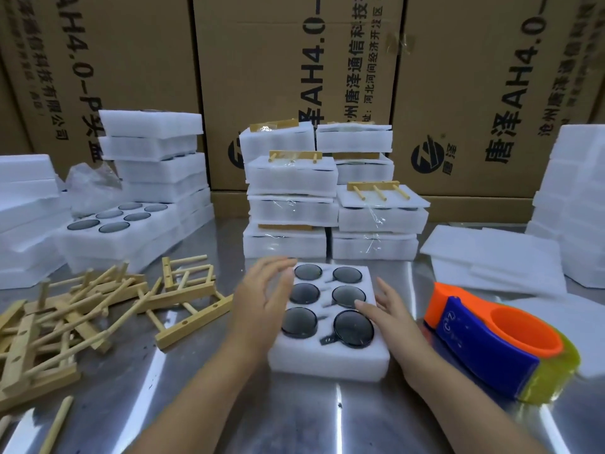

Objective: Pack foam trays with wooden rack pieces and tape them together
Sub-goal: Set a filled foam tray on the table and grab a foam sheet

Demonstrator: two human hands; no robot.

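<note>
A white foam tray [330, 362] with several dark round lids in its pockets lies on the metal table in front of me. My left hand [262, 299] hovers over the tray's left side with fingers spread and relaxed, holding nothing. My right hand [389, 312] rests at the tray's right edge, fingertips touching the foam near a lid. A heap of wooden rack pieces [82, 309] lies to the left. An orange and blue tape dispenser [491, 339] with yellowish tape sits to the right.
Taped foam packs with wooden racks on top [327, 198] are stacked behind the tray. More foam trays [154, 165] pile up at left, flat foam sheets [491, 257] and foam stacks [573, 198] at right. Printed cardboard boxes [294, 77] wall off the back.
</note>
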